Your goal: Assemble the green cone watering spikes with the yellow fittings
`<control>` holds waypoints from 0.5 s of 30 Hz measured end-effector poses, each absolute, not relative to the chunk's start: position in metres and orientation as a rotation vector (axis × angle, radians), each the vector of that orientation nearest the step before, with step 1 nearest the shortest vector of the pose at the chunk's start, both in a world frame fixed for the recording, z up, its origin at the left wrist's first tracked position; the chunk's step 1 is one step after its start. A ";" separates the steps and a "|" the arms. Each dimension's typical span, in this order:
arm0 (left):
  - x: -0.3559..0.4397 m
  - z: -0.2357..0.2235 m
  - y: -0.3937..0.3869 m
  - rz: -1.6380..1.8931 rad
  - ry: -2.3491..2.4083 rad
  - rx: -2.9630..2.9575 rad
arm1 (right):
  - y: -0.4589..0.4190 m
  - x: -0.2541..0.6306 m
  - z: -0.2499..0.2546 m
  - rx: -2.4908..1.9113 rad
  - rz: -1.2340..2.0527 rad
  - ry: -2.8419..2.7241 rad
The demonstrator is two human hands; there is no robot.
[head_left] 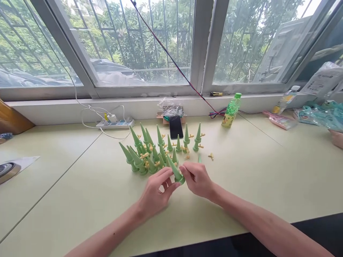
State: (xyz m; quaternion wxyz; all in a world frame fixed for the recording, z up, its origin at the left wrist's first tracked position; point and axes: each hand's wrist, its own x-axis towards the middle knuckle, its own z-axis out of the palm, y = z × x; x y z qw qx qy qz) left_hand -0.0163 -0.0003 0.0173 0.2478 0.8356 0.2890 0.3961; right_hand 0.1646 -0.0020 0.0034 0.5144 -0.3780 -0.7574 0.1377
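A green cone-shaped plant watering spike [174,170] is gripped at its wide base by my left hand [158,187], its point tilted up and to the left. Against the side of that cone, my right hand [197,179] is closed in a pinch; what lies between its fingertips is hidden. Just beyond my hands stand several more green spikes [137,160], points up, many with small yellow valves [144,155] on their sides. To the right of the group, a loose yellow valve [211,156] rests on the table.
On the pale table [268,171], a black phone [175,127] leans behind the spikes. A power strip [115,124] with white cables lies at back left. A green-capped bottle [232,110] stands at back right, near plastic bags [321,113]. At the right edge, part of another person's hand [336,138] shows.
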 end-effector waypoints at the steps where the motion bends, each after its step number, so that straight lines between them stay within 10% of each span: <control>1: -0.016 0.017 0.000 1.079 0.794 2.290 | -0.001 0.165 0.004 -0.904 0.328 -1.826; 15: -0.020 0.014 0.004 1.087 0.820 2.346 | 0.000 0.163 0.007 -0.930 0.428 -1.803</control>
